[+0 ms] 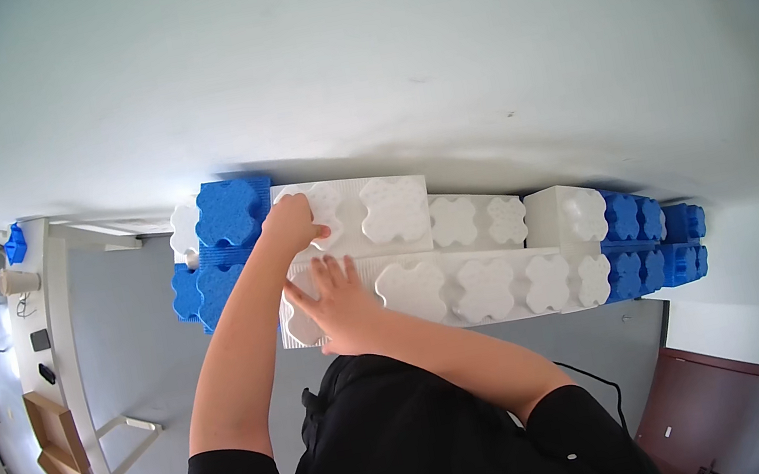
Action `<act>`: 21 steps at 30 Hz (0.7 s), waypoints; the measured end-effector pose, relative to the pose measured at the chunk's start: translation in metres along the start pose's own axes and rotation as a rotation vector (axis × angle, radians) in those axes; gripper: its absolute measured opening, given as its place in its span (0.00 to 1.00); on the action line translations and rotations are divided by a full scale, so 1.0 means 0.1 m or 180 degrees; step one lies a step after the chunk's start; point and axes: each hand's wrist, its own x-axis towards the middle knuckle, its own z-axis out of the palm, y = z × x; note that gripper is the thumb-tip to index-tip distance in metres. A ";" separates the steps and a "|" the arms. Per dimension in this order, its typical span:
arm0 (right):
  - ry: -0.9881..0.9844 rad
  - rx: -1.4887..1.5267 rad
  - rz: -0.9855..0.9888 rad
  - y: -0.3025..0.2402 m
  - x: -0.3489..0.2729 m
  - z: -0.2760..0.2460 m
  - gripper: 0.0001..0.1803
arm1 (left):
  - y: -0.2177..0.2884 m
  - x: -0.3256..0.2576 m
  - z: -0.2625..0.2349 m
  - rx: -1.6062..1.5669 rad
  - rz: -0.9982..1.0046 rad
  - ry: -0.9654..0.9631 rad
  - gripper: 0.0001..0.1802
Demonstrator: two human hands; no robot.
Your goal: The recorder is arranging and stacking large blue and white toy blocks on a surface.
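A row of large white and blue building blocks with lobed knobs stands along the wall in front of me. My left hand (pixel 293 224) is closed, its fingers curled over the left knob of a white block (pixel 394 206) in the far row. Lower and nearer, my right hand (pixel 342 302) lies with fingers spread on the left end of another white block (pixel 415 292) in the near row. Part of a knob is hidden under each hand. Blue blocks (pixel 228 213) adjoin the white ones on the left.
Further right are a taller white block (pixel 566 212) and more blue blocks (pixel 621 215). A pale wall (pixel 427 46) runs behind the row. At left stands a long white table (pixel 60 324) with a phone (pixel 47 374) on it and an open cardboard box (pixel 57 436) beside it. A brown door (pixel 725 410) is at lower right.
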 end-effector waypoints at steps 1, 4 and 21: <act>0.0001 -0.0013 0.0003 0.05 -0.12 -0.14 0.68 | -0.01 -0.03 -0.01 -0.0016 0.0023 -0.0011 0.29; -0.0356 -0.0197 0.0277 0.27 -0.54 -0.48 0.73 | -0.01 -0.08 0.04 0.0034 -0.0015 -0.0016 0.30; 0.0270 -0.0297 0.0296 0.73 -0.96 -0.04 0.56 | 1.06 -0.25 0.03 0.0480 -0.0710 -0.0312 0.54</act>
